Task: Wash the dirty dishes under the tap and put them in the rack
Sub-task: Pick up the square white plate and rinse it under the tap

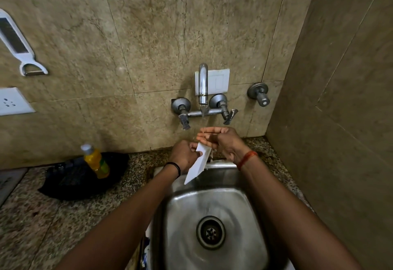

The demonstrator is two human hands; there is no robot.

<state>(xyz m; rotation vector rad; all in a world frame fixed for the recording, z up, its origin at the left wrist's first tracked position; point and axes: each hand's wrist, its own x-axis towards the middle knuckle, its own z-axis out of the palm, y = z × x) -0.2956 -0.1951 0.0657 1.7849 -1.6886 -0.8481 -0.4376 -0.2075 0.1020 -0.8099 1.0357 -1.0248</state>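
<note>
1. A speckled granite counter (63, 210) ran below brown marbled wall tiles (148, 35), with a steel sink (212, 206) sunk into it at the near right.
2. A chrome tap (203, 84) on the far wall ran water.
3. A flat, white, smooth-edged dish (196, 166) hung tilted above the sink's far rim.
4. The left hand (185, 155) pinched its upper end.
5. The right hand (221, 142), just right of it, lay loosely cupped under the stream, fingers touching the dish's top.
6. A yellow bottle (96, 161) stood on a black cloth (80, 176) at the left.
</note>
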